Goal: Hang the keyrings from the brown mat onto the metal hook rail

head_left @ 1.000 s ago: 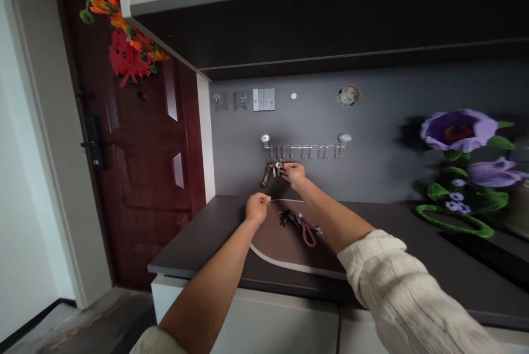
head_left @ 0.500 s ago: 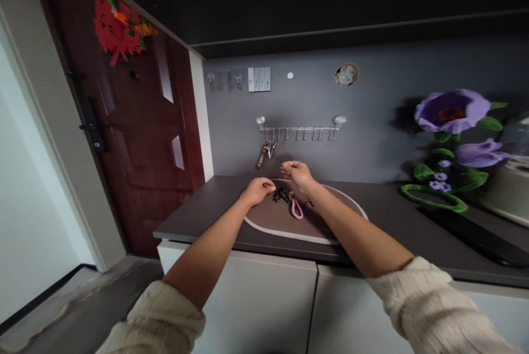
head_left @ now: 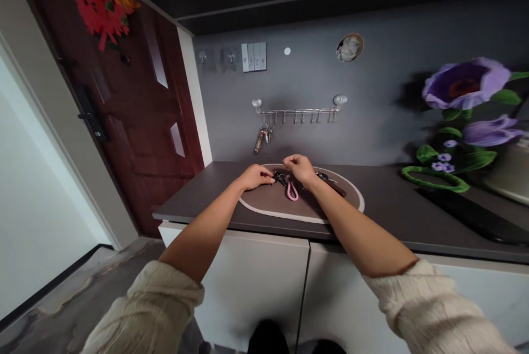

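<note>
A bunch of dark keys [head_left: 281, 177] with a pink loop strap [head_left: 292, 191] rests on the brown oval mat [head_left: 285, 215] with its pale rim. My left hand [head_left: 253, 177] is at the left end of this bunch, thumb and fingers closed on its dark part. Just above and to the right of the bunch, my right hand [head_left: 301, 170] has its fingertips pinched together; whatever they hold is too small to make out. A second set of keys with a dark brown holder [head_left: 334, 186] lies on the mat, partly hidden behind my right wrist.
On the wall above, a clear hook rail [head_left: 300, 111] carries one hanging key bunch [head_left: 260, 138] at its left end. Purple fabric flowers [head_left: 467, 86] and a long black object [head_left: 467, 213] occupy the counter's right side. A dark red door [head_left: 152, 122] is at left.
The view has tilted down, so things sit higher in it. My right hand has lowered towards the keys, and the brown holder now shows beside my wrist. My left fingers have closed in on the bunch.
</note>
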The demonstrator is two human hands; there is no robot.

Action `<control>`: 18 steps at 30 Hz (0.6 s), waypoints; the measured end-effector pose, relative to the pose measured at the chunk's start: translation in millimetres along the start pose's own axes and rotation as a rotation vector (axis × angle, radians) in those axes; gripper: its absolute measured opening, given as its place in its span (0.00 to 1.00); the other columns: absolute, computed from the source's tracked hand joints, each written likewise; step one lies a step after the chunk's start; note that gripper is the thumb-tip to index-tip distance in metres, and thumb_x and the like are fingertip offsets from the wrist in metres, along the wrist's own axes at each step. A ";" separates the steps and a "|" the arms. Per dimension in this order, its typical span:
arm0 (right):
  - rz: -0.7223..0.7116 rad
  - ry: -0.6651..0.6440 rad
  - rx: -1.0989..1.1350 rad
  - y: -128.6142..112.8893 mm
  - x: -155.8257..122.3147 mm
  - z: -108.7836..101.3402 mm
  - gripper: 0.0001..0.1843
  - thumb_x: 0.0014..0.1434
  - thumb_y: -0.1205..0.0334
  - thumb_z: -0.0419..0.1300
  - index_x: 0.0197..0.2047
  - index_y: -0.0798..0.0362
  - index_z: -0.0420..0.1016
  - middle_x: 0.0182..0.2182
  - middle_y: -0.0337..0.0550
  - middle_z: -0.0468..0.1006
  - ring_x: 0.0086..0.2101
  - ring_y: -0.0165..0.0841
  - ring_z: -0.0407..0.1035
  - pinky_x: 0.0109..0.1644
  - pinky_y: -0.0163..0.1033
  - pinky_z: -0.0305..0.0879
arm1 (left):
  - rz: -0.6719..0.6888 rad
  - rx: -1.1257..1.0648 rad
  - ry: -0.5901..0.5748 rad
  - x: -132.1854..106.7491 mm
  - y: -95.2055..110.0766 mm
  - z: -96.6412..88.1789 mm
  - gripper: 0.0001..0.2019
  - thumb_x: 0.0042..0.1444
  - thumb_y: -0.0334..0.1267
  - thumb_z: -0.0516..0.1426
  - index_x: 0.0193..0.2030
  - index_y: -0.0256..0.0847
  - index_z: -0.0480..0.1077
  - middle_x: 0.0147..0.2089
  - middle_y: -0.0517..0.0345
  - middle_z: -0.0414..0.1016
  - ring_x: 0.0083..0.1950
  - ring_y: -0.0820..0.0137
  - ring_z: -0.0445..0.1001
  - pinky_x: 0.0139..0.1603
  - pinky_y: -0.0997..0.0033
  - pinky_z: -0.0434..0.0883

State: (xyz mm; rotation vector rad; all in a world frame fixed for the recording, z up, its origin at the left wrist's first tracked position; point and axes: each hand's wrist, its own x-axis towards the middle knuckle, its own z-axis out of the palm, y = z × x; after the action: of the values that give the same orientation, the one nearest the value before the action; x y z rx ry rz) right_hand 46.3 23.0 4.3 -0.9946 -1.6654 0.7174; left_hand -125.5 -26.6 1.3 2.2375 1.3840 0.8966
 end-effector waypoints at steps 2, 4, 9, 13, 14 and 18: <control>-0.005 -0.006 -0.022 0.3 0.1 -0.3 0.08 0.46 0.62 0.55 0.27 0.57 0.70 0.25 0.40 0.72 0.26 0.26 0.63 0.33 0.33 0.59 | 0.018 0.010 0.001 0.2 0.3 -1.4 0.15 0.44 0.44 0.55 0.36 0.36 0.74 0.33 0.55 0.75 0.32 0.72 0.69 0.34 0.74 0.62; -0.009 -0.013 -0.032 -0.3 -0.5 -0.2 0.08 0.46 0.62 0.55 0.28 0.57 0.70 0.25 0.40 0.72 0.26 0.26 0.62 0.33 0.32 0.59 | 0.026 0.016 0.029 1.2 -1.0 -1.8 0.13 0.46 0.41 0.54 0.34 0.35 0.74 0.33 0.55 0.76 0.32 0.72 0.69 0.35 0.74 0.62; 0.013 -0.011 -0.022 -4.7 -4.0 0.5 0.07 0.46 0.63 0.55 0.27 0.57 0.70 0.24 0.40 0.71 0.24 0.25 0.62 0.29 0.31 0.59 | -0.032 -0.008 0.148 5.3 -7.8 -1.0 0.10 0.45 0.38 0.55 0.31 0.35 0.73 0.28 0.56 0.74 0.28 0.74 0.67 0.32 0.74 0.62; 0.068 -0.037 0.020 -9.2 -6.9 0.7 0.06 0.46 0.64 0.55 0.27 0.57 0.69 0.24 0.40 0.70 0.22 0.24 0.60 0.23 0.29 0.57 | -0.075 -0.124 0.225 6.8 -8.3 -1.1 0.09 0.44 0.36 0.56 0.31 0.34 0.73 0.27 0.58 0.73 0.27 0.75 0.66 0.33 0.74 0.62; 0.073 -0.042 0.026 -10.2 -7.5 0.7 0.05 0.46 0.64 0.55 0.27 0.57 0.69 0.24 0.40 0.70 0.22 0.24 0.59 0.22 0.29 0.57 | -0.085 -0.149 0.242 6.7 -7.2 -1.3 0.08 0.43 0.35 0.56 0.31 0.34 0.72 0.27 0.58 0.72 0.27 0.75 0.66 0.33 0.74 0.62; 0.065 -0.054 0.030 -11.6 -8.1 0.8 0.05 0.46 0.64 0.55 0.27 0.57 0.69 0.23 0.40 0.69 0.20 0.23 0.58 0.21 0.29 0.56 | -0.109 -0.280 0.307 6.4 -2.3 -2.1 0.08 0.43 0.34 0.57 0.31 0.33 0.72 0.25 0.58 0.71 0.26 0.77 0.64 0.32 0.74 0.62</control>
State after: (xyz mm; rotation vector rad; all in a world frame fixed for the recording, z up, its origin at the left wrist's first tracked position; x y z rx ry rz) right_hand 43.6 10.3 10.1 -1.0199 -1.6705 0.8162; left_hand -126.4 -19.9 3.5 1.8559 1.3894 1.3459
